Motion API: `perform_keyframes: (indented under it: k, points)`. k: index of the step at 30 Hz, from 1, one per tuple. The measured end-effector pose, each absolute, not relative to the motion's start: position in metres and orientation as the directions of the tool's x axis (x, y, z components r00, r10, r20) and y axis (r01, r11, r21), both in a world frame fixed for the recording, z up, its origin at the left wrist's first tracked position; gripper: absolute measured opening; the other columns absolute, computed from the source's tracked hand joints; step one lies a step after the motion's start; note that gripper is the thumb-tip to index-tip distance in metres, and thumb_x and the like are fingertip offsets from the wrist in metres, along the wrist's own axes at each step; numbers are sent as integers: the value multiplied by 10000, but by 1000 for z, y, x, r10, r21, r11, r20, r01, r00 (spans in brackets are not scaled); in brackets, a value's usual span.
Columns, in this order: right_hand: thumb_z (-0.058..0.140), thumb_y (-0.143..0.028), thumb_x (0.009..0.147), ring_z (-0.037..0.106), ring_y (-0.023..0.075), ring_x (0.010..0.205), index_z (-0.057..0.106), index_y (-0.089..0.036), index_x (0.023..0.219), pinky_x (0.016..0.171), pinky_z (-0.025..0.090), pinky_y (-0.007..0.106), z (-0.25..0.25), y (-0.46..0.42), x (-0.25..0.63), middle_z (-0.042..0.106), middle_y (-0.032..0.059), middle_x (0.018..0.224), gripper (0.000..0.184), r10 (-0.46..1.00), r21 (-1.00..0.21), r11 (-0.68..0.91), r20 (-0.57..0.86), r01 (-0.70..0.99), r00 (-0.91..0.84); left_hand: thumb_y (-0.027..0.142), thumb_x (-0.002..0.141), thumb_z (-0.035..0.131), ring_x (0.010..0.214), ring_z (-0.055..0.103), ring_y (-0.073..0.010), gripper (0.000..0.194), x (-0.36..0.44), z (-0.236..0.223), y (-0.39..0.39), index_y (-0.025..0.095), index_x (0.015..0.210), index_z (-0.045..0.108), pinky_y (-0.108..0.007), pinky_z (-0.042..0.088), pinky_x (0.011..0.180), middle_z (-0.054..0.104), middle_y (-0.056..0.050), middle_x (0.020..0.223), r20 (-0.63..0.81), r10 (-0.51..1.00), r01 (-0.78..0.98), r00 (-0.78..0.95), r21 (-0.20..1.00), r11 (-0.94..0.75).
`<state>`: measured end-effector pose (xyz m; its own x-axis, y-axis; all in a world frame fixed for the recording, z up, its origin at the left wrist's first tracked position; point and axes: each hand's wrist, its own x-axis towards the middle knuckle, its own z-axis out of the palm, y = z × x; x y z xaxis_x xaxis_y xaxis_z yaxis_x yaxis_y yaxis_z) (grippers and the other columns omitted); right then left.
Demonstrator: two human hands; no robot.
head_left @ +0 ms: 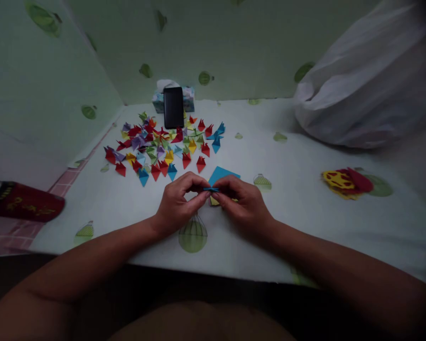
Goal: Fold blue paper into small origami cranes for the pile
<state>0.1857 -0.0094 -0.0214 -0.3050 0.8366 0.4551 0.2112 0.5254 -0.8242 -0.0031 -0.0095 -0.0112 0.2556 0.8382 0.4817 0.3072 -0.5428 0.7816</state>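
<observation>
My left hand (pixel 179 201) and my right hand (pixel 241 201) meet over the white table (pixel 305 208), fingers pinched together on a small folded blue paper piece (pixel 210 189) held between them. Just behind my right hand lies a flat blue paper sheet (pixel 220 174). A bit of yellow paper (pixel 214 201) shows on the table under my fingers. Farther back, a spread of several small folded paper pieces (pixel 163 147) in red, blue, yellow, green and purple covers the table.
A black phone (pixel 173 107) leans against a tissue box (pixel 189 98) at the back. A white plastic bag (pixel 362 85) fills the back right. A red and yellow item (pixel 346 182) lies at right. A dark red box (pixel 23 201) sits at left.
</observation>
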Motion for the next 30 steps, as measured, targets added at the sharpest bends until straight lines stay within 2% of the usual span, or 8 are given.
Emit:
perform_keyframes:
  k: [4, 10, 13, 18, 21, 25, 27, 30]
  points:
    - [635, -165, 896, 569, 126, 624, 603, -188, 836, 602, 441, 280, -21, -10, 186, 607, -11, 712, 72, 871, -872, 457, 400, 173, -284, 187, 854, 722, 735, 645, -115, 78, -4, -11, -7, 163, 925, 697, -226, 532, 673, 684, -27, 853, 395, 879, 220, 266, 863, -454]
    - [661, -283, 886, 565, 126, 561, 585, -189, 822, 540, 442, 282, -19, -8, 185, 627, -4, 695, 136, 926, -979, 198, 172, 45, -335, 235, 829, 734, 689, 614, -118, 89, -6, -10, -2, 160, 805, 692, -229, 494, 632, 670, -12, 760, 181, 936, 166, 302, 957, -238]
    - [668, -304, 878, 552, 108, 510, 577, -186, 783, 515, 437, 274, -15, -9, 185, 605, -23, 661, 176, 926, -994, 109, 110, -23, -360, 256, 823, 738, 685, 610, -116, 121, -6, -8, -2, 156, 798, 675, -223, 492, 625, 667, -7, 751, 102, 938, 120, 330, 981, -149]
    - [703, -300, 870, 588, 98, 512, 570, -183, 755, 550, 496, 274, -17, -11, 183, 667, -15, 696, 212, 953, -979, -33, 31, -203, -301, 314, 881, 696, 686, 639, -112, 170, -3, -6, -3, 151, 843, 665, -232, 522, 678, 690, -5, 752, -10, 922, 49, 386, 999, -10]
    - [718, -313, 866, 588, 99, 507, 575, -184, 763, 535, 515, 273, -20, -8, 183, 676, -18, 705, 219, 946, -950, -108, -8, -293, -323, 322, 878, 703, 637, 643, -108, 189, -3, -8, -2, 150, 827, 642, -232, 529, 649, 683, 3, 725, -29, 924, 68, 382, 998, 3]
    - [735, -278, 857, 564, 88, 490, 604, -180, 786, 516, 476, 240, -20, -4, 185, 640, -41, 612, 178, 938, -971, -69, 15, -229, -347, 313, 882, 699, 654, 685, -119, 182, -4, -12, 0, 148, 862, 626, -227, 545, 639, 697, -10, 741, -15, 922, 96, 386, 995, -23]
    - [740, -275, 856, 569, 87, 494, 605, -181, 776, 534, 488, 239, -20, -4, 185, 632, -45, 598, 182, 948, -970, -62, 16, -234, -317, 279, 859, 721, 685, 700, -123, 177, -2, -14, 0, 156, 928, 614, -232, 567, 662, 698, -4, 765, 27, 929, 49, 368, 998, -48]
    - [759, -280, 834, 611, 94, 531, 598, -182, 776, 574, 534, 257, -20, -4, 183, 686, -23, 686, 197, 960, -942, -104, -11, -319, -280, 192, 791, 770, 786, 716, -127, 285, 0, -16, -2, 180, 1007, 585, -238, 592, 733, 704, 1, 854, 135, 940, -24, 313, 991, -134]
